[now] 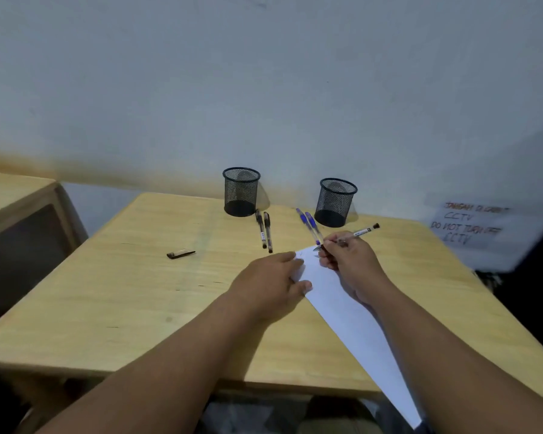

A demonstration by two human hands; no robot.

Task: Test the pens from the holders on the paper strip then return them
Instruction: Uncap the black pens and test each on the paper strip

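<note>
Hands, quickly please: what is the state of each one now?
Left hand: open, flat, pressing the paper strip on the table.
Right hand: closed around a pen, tip on the strip.

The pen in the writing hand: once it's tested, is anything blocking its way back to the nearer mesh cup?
Nothing visible does. The pen in the right hand sits just in front of the right holder, whose mouth looks open and empty. Two blue pens lie left of that path.
</note>
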